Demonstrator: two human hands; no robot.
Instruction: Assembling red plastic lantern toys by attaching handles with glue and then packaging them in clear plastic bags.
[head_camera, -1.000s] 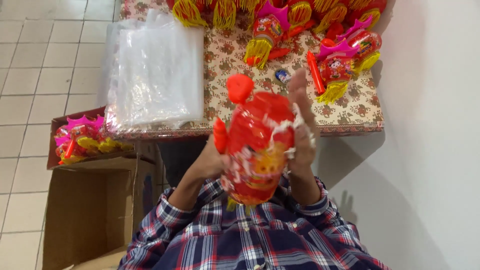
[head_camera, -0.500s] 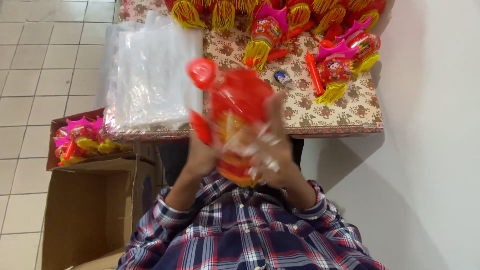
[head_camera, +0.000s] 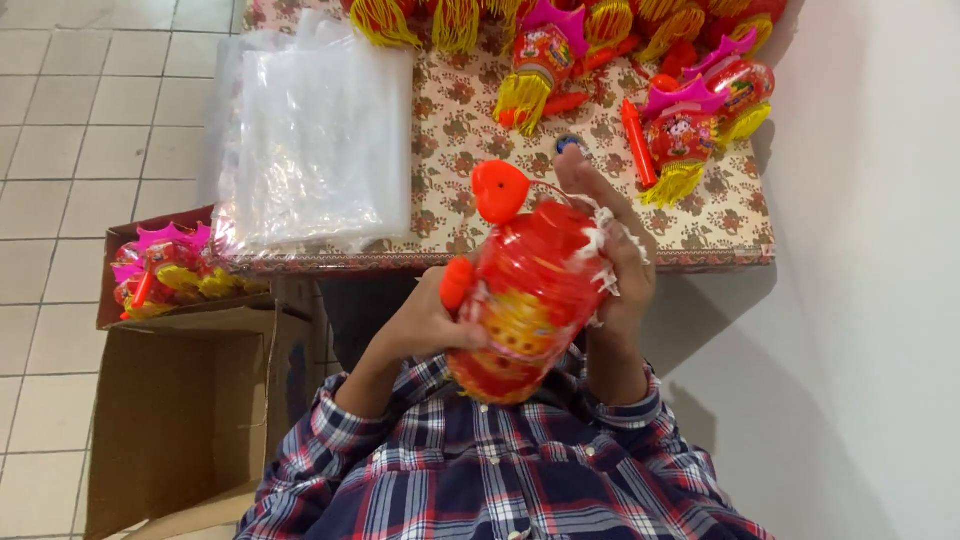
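You stand over a pale tiled floor (head_camera: 60, 120) with a plain white wall (head_camera: 880, 300) on the right, and a table (head_camera: 720, 235) under a floral cloth runs across the far side of the view. On its left part lies a stack of clear plastic bags (head_camera: 320, 140); along its far edge and right part lie more red and yellow tasselled lanterns (head_camera: 690, 130). To the near left an open cardboard box (head_camera: 190, 420) stands on the floor, and just beyond it a smaller box of lanterns (head_camera: 165, 270). Between your hands, in front of your plaid shirt (head_camera: 480, 480) and just nearer than the table edge, you hold the red lantern (head_camera: 525, 300), its long axis tilted, red top piece pointing far and slightly left. Your left hand (head_camera: 425, 325) cups its lower left side; your right hand (head_camera: 610, 250) wraps the right flank, fingers spread upward. Both touch it, neither nearer.
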